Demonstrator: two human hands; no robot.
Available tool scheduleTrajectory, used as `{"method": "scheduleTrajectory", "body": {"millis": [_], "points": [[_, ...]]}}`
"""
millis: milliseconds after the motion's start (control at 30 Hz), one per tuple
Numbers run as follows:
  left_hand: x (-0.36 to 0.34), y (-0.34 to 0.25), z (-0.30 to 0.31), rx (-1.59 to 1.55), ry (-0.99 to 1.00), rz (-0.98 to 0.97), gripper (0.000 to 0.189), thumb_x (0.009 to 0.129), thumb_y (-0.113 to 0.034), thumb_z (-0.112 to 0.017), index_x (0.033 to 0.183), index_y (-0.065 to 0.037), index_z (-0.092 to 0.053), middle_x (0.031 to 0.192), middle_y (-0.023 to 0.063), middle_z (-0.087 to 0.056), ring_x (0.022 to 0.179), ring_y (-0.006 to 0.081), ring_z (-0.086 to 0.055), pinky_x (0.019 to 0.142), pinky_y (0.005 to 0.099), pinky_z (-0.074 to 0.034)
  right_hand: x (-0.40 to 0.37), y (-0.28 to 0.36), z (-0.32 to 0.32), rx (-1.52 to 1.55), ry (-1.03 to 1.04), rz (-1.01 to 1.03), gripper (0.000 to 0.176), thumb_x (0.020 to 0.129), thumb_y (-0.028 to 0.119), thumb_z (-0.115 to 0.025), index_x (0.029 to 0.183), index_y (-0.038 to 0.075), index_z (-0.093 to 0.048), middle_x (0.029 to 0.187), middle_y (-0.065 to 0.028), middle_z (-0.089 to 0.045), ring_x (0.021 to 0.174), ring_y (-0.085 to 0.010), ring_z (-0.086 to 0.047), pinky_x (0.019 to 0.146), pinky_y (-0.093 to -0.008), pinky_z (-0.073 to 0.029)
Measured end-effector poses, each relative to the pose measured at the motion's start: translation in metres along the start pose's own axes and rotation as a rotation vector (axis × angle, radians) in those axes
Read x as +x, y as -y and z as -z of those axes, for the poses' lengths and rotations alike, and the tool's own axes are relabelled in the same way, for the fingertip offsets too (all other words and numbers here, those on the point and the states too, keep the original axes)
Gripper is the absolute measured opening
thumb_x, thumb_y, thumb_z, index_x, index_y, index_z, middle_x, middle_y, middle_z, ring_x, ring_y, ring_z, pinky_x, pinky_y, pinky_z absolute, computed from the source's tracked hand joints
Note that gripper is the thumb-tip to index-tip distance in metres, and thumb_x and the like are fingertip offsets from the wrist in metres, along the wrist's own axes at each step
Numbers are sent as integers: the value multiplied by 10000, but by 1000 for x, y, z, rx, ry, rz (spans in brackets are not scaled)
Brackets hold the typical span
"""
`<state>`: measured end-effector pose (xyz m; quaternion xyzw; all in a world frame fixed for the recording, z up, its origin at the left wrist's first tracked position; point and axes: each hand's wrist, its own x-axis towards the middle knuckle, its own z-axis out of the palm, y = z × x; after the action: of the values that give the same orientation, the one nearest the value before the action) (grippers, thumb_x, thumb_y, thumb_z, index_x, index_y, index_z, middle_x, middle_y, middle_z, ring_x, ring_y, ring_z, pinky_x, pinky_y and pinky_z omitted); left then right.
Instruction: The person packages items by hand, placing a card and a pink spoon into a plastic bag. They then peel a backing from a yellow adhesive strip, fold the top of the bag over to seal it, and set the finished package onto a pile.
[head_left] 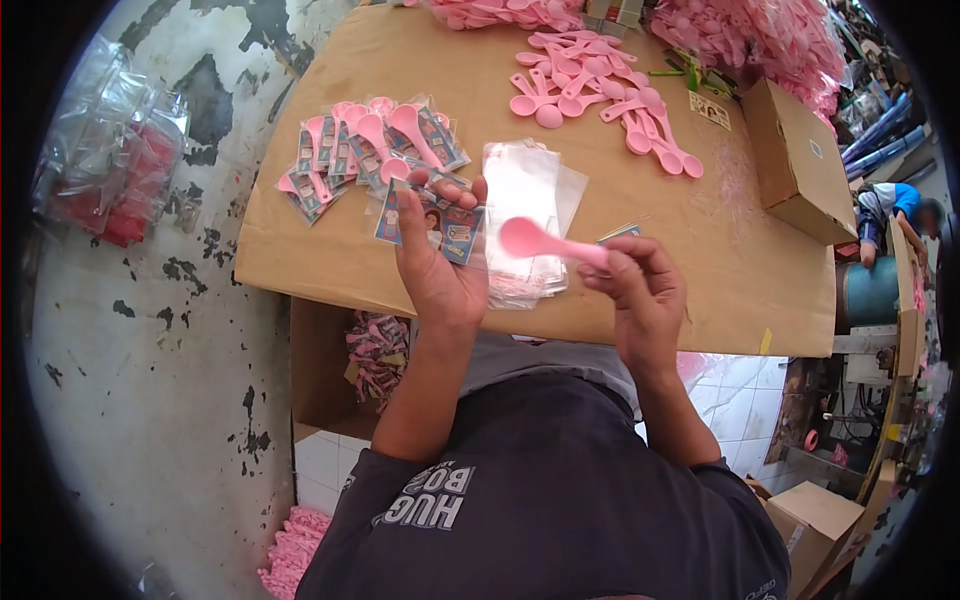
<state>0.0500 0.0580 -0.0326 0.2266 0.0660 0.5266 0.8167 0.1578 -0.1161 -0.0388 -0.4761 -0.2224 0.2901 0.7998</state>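
Note:
Between the thumb and fingers of my left hand point(440, 265) is a blue printed card point(460, 232), which looks to be inside a clear bag. My right hand point(645, 290) pinches a pink spoon point(545, 241) by its handle, the bowl pointing left toward the card. Just beyond and between my hands lies a stack of clear plastic bags point(522, 185). A small pile of cards point(622, 232) shows partly behind my right hand. Left of the bags, several packed pink spoons point(370, 130) with cards overlap in a heap.
Loose pink spoons point(580, 75) spread over the far side of the brown-covered table point(700, 280). A cardboard box point(797, 165) stands at the right edge, near big bags of spoons point(755, 45). A peeling wall point(150, 350) is at left. Another person point(885, 205) sits far right.

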Motion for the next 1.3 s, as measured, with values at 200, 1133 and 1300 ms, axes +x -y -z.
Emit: {"method": "scheduleTrajectory", "body": {"millis": [200,1133,1300], "points": [[14,-11,14,-76,-29,-13,303,1038,-332,-629,1173,-68,-567,927,37,-619,897,163,-641,1084,397,-515,7,6,20,-156,-104,136,173,1028,63,-604,1145,-64,-605,1041,-149,-691,924,-237,-742,854,-339,-623],[-26,23,-10,-75,26,444,369,1087,-359,-524,1318,-76,-473,950,45,-591,906,151,-624,1075,416,-517,5,-11,-16,-159,223,-104,232,939,4,-733,1135,7,-607,1026,-36,-664,896,-81,-647,748,-244,-555],[-27,20,-5,-31,-5,463,357,1090,-331,-523,1326,-67,-470,961,54,-595,927,166,-632,1061,424,-531,8,-17,-26,-200,135,-22,331,888,23,-792,1148,41,-588,984,-9,-597,883,-64,-572,716,-226,-518]]}}
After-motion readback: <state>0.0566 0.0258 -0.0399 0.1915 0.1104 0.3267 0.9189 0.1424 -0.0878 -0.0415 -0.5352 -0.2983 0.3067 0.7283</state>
